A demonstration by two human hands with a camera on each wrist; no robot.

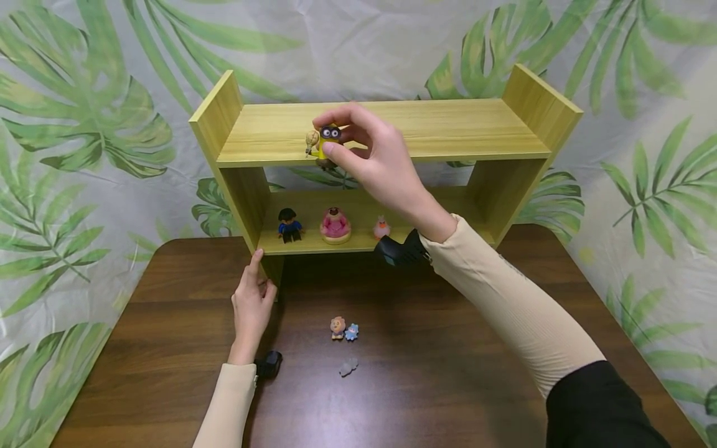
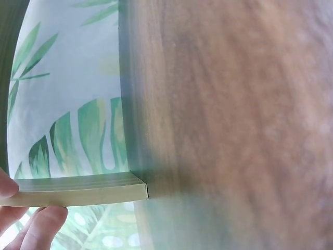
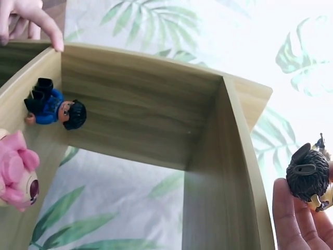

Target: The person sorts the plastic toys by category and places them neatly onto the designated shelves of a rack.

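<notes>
My right hand [image 1: 381, 155] pinches a small yellow minion figure [image 1: 327, 140] between thumb and fingers, in front of the upper board. The figure has goggles and carries a light-brown object at its side; in the right wrist view its dark textured hair [image 3: 308, 174] shows. My left hand [image 1: 252, 308] touches the shelf's lower left front corner with an extended index finger, its other fingers loosely bent. On the middle board of the wooden shelf [image 1: 448, 127] stand a dark-haired figure in blue [image 1: 289, 225], a pink bear figure [image 1: 335, 226] and a small pink-and-white figure [image 1: 382, 228].
Below the shelf, on the dark wooden table [image 1: 448, 373], lie an orange-brown figure [image 1: 337, 327], a small blue figure [image 1: 351, 332] and a greyish piece [image 1: 348, 367]. Raised side panels [image 1: 540, 93] flank the top board. Leaf-patterned cloth [image 1: 358, 50] hangs behind.
</notes>
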